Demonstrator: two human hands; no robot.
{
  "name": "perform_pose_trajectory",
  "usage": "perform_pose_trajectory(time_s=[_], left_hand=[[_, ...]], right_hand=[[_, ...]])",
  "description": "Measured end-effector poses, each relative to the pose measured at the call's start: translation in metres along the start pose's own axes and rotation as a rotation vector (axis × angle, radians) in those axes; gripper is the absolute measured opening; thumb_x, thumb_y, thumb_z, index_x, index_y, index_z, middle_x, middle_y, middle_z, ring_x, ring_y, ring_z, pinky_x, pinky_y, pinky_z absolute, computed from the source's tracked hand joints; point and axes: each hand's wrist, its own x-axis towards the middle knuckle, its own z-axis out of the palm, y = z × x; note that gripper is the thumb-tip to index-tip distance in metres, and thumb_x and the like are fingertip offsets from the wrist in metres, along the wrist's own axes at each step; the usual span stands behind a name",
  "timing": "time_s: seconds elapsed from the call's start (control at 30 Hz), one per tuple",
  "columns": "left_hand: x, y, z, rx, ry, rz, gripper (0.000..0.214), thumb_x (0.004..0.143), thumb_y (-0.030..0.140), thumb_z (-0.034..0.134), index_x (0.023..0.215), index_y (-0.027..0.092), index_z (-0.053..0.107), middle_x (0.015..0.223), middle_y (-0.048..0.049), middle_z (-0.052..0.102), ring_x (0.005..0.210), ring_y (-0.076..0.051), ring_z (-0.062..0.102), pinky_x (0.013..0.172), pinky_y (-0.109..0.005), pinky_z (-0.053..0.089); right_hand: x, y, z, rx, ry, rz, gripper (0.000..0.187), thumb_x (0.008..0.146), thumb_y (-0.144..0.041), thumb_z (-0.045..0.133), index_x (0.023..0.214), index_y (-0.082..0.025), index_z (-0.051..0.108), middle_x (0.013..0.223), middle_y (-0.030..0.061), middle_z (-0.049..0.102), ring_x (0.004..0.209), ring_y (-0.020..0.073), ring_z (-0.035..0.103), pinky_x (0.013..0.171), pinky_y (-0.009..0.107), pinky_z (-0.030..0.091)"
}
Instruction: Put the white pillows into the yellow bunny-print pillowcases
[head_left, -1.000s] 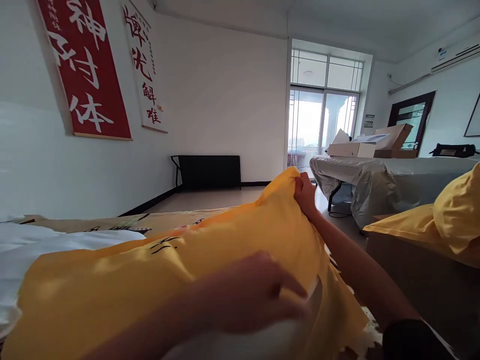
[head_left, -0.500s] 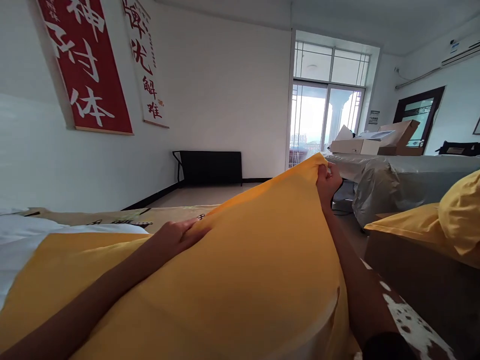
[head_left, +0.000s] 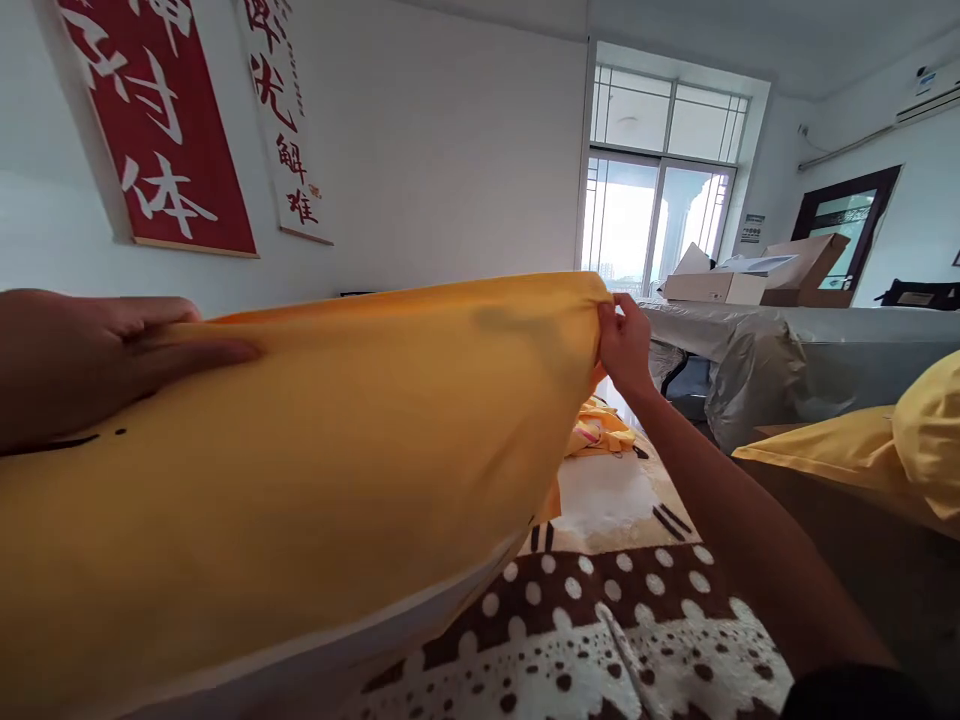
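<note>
A yellow pillowcase stretches across the view, raised in front of me. A white layer shows along its lower edge. My right hand is closed on its upper right corner, pulling the cloth taut. At the left, my left hand grips the top edge, with the thumb above and the fingers lying along the near face. Small black marks show on the cloth below that hand. What lies inside the case is hidden.
Beneath lies a spotted brown and cream blanket with a crumpled yellow cloth on it. A yellow bundle sits at the right. Behind it, cardboard boxes rest on a plastic-covered table.
My left hand has moved left and up along the pillowcase, and my right hand has shifted slightly left. The case has been lifted and swung left, uncovering the blanket.
</note>
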Motion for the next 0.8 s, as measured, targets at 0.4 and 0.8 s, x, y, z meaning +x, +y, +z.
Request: perform_pose_trajectory(time_s=[0.4, 0.8], left_hand=[[-0.015, 0.119, 0.021, -0.173, 0.283, 0.448, 0.06, 0.087, 0.047, 0.047, 0.137, 0.015, 0.032, 0.127, -0.007, 0.053, 0.117, -0.023, 0.049, 0.097, -0.035, 0.037], [0.005, 0.214, 0.09, -0.546, 0.028, 0.591, 0.043, 0.089, 0.049, 0.035, 0.078, 0.018, 0.062, 0.068, -0.002, 0.059, 0.064, -0.016, 0.049, 0.056, -0.027, 0.029]], right_hand=[[-0.007, -0.026, 0.045, 0.276, -0.123, 0.083, 0.01, 0.084, -0.027, 0.047, 0.081, -0.021, 0.055, 0.068, -0.0041, 0.055, 0.065, 0.0104, 0.052, 0.061, 0.023, 0.04], [-0.08, 0.024, 0.013, 0.669, -0.476, 0.394, 0.064, 0.072, -0.038, 0.068, 0.13, -0.029, 0.042, 0.098, 0.0013, 0.065, 0.089, 0.0183, 0.061, 0.077, 0.033, 0.051]])
